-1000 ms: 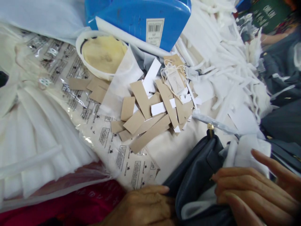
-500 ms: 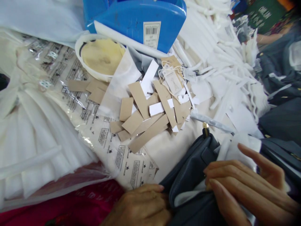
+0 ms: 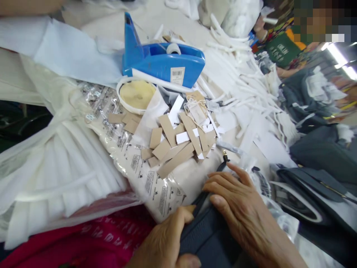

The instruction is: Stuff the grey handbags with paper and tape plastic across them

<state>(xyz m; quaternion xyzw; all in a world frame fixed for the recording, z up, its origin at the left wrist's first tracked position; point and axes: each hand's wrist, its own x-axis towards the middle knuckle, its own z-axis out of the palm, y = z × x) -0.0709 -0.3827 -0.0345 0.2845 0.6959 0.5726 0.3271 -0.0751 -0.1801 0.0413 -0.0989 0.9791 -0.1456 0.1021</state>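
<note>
A dark blue bag (image 3: 208, 236) with a zipper along its top edge is close in front of me. My left hand (image 3: 167, 238) is closed on its near left side, index finger along the upper edge and thumb low on the front. My right hand (image 3: 237, 208) lies over the opposite side with bent fingers gripping the top edge. A brass-coloured zipper pull (image 3: 225, 156) sticks up just past the right fingertips. The inside of the bag is mostly hidden by my hands.
Beyond the bag lie brown and white card strips (image 3: 178, 145), a corded tag (image 3: 196, 111), a round white bowl (image 3: 136, 95) and a blue tape dispenser (image 3: 178, 63). White foam rods (image 3: 231, 82) heap behind. More dark bags (image 3: 315, 193) lie right. A person (image 3: 290, 52) is at far right.
My right hand has come down and left onto the bag's top edge, covering the white stuffing seen before. The view has tilted up, showing more of the table.
</note>
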